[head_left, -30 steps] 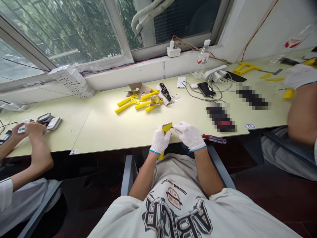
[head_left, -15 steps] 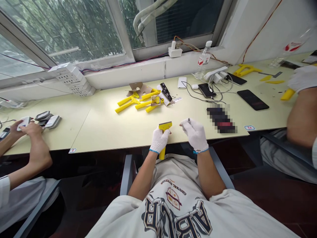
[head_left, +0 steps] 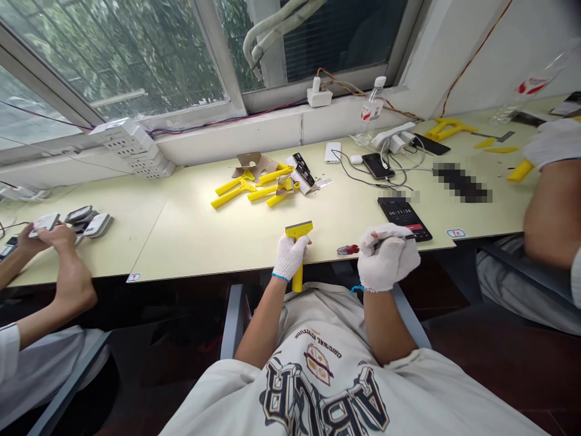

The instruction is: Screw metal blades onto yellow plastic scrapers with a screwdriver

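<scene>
My left hand point(head_left: 290, 257), in a white knit glove, is closed around the yellow handle of a scraper point(head_left: 298, 229), its metal-edged head up and its handle end below the table edge. To the right, my gloved right hand point(head_left: 388, 260) grips a slim screwdriver point(head_left: 348, 249). The screwdriver lies nearly level, its red, partly clear handle end sticking out to the left and its thin dark shaft to the right. The hands are apart. Just behind the right hand lies a phone point(head_left: 403, 213) showing a running timer.
Several yellow scraper handles point(head_left: 231, 197) lie by an opened cardboard box point(head_left: 302, 172) and small metal pieces. Cables, chargers, a bottle point(head_left: 372, 112) and a white power bank point(head_left: 333, 152) are further back. Co-workers' hands are at the left point(head_left: 54, 233) and right point(head_left: 551, 145).
My right hand has moved right and turned, so the screwdriver now shows lying sideways across it. My left hand, with the scraper, has shifted slightly left.
</scene>
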Demonstrator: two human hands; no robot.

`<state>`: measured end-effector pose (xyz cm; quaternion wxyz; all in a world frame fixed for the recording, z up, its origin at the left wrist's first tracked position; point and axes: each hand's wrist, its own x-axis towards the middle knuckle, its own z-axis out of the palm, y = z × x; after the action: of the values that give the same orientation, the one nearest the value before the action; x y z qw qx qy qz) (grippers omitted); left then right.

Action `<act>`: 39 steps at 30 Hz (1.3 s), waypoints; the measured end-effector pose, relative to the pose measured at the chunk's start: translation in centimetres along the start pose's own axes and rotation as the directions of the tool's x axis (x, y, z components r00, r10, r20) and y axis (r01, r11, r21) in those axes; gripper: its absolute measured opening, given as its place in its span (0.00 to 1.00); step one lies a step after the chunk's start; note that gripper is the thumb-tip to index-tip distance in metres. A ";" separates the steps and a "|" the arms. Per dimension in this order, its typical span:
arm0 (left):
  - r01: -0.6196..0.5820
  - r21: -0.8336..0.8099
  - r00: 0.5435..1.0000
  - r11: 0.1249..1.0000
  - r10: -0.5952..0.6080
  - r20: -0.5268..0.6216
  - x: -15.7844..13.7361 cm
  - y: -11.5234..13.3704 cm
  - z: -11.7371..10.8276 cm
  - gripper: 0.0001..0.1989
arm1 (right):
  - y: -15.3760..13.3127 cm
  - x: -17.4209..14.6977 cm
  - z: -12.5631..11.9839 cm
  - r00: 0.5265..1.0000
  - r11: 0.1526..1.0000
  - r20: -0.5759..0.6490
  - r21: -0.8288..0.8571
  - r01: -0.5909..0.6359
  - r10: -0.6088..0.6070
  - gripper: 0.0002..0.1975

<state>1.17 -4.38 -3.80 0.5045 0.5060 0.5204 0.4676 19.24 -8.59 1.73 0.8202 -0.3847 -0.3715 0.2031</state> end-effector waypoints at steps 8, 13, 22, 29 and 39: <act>0.005 0.023 1.000 1.000 -0.005 0.005 0.1 -0.1 0.0 0.09 | 4.6 0.5 0.1 0.941 0.989 0.304 -0.016 -0.150 0.148 0.22; 0.002 0.045 1.000 0.999 -0.002 0.005 0.2 -0.5 0.1 0.09 | 5.6 0.9 0.0 0.858 0.975 0.463 -0.123 -0.185 0.221 0.25; 0.014 -0.021 1.000 1.000 -0.013 0.021 0.5 -0.4 -0.1 0.09 | 9.6 0.5 0.8 0.674 0.907 0.613 -0.344 -0.242 0.412 0.22; 0.079 -0.150 0.996 0.986 -0.071 0.055 3.5 0.1 -1.3 0.10 | 11.0 2.6 3.2 0.572 0.762 0.503 -0.413 -0.499 0.648 0.17; 0.037 -0.109 0.996 0.993 -0.028 0.081 4.2 0.7 -3.0 0.09 | 9.3 3.7 -0.6 0.482 0.839 0.698 -0.515 -0.177 0.530 0.29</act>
<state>-1.67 -0.09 -3.20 0.5595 0.4871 0.4814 0.4668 21.63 -0.81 -4.09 0.4002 -0.4633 -0.6498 0.4506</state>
